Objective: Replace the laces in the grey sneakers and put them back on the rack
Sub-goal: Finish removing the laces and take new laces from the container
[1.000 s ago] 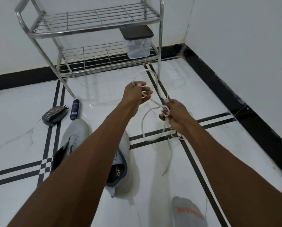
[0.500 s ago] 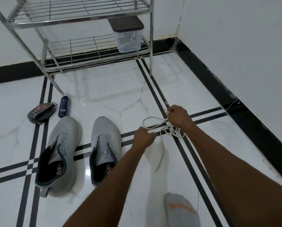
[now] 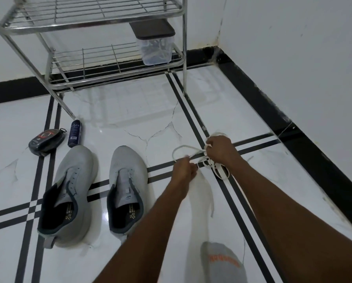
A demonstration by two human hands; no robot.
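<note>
Two grey sneakers stand side by side on the floor, toes pointing away, with no laces in their eyelets: the left one (image 3: 68,193) and the right one (image 3: 128,186). To their right, a white lace (image 3: 218,168) lies in loops low over the floor. My left hand (image 3: 184,167) pinches one strand of it. My right hand (image 3: 222,150) grips the bunched loops just beyond. A loose tail of lace trails back toward me, blurred. The metal shoe rack (image 3: 117,60) stands against the far wall.
A clear plastic box with a dark lid (image 3: 155,44) sits on the rack's lower shelf. A shoe-polish sponge case (image 3: 46,140) and a dark bottle (image 3: 75,132) lie on the floor left of the sneakers. My grey-socked foot (image 3: 222,262) is at the bottom. A wall runs along the right.
Both hands came down from chest height with the lace to just above the floor, right of the sneakers. My arms no longer cover the sneakers.
</note>
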